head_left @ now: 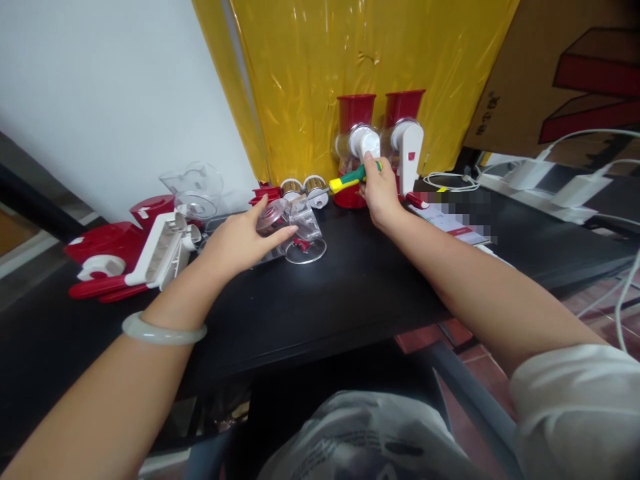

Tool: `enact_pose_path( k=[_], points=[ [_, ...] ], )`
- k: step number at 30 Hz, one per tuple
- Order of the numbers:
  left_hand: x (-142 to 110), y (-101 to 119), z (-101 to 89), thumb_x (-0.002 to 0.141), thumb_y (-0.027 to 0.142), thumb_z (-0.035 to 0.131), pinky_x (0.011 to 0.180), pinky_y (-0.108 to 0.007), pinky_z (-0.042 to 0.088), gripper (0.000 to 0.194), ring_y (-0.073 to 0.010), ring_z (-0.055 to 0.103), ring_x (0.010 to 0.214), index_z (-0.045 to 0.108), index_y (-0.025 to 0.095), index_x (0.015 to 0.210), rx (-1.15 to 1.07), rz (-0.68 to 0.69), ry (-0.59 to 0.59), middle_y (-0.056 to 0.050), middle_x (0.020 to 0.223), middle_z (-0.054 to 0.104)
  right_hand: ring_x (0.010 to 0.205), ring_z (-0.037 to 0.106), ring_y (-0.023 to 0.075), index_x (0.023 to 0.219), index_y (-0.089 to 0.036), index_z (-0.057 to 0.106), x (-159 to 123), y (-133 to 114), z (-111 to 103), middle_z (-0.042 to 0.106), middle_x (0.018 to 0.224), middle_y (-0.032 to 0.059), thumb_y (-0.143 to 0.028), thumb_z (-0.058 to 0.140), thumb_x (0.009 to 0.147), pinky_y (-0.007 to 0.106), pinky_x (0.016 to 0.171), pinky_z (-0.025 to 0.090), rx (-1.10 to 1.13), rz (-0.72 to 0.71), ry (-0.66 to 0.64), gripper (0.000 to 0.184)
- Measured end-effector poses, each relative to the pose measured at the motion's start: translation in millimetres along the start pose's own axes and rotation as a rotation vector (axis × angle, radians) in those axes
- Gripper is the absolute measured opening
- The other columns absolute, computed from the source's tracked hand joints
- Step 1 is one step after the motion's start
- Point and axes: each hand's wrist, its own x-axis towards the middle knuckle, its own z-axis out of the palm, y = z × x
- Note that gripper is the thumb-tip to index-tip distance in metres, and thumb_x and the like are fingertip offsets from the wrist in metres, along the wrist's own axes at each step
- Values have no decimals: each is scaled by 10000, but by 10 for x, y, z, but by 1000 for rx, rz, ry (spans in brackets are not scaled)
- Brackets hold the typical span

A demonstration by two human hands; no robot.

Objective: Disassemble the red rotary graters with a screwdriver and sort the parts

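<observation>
1. Two digits of the left hand, thumb and forefinger, stand apart about a clear plastic housing, presumably steadying it; hidden fingers' grip cannot be told. Pose: palm downward.
2. Right hand: clamped on a screwdriver, shaft aimed leftward at the housing, apparently for alignment. Pose: extended, knuckles up.
3. Beyond the right hand: two upright red-and-white graters, seemingly set back for working room.

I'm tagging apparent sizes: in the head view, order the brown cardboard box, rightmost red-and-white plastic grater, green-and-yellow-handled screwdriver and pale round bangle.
1. Cardboard box
2. Grater
3. Screwdriver, bangle: unsure; the bangle is nearer the camera.
</observation>
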Motion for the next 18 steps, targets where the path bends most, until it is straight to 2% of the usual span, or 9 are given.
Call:
enact_pose_path(
  k=[6,11,18],
  points=[
    [-6,12,-7,829,756,554,942,-463,496,931,-389,627,1135,356,216,1561,3,-12,0,-141,1228,672,644,551,126,890,-246,470,13,-6,23,450,726,-25,-662,587,813,246,522,433,41,35,1,439],
    [-13,18,-13,825,760,556,929,-463,500,935,-391,636,1116,362,214,1559,6,-3,4,-148,1230,672,610,536,113,863,-231,461,24,-9,73,477,728,-21,-581,543,866,236,496,439,113,74,22,360],
    [-15,36,-20,826,747,570,965,-467,481,939,-397,611,1166,346,214,1565,0,-16,-2,-143,1255,665,643,566,118,897,-239,486,-11,-43,51,441,758,-15,-691,511,839,237,511,452,72,37,-9,456]
  ],
)
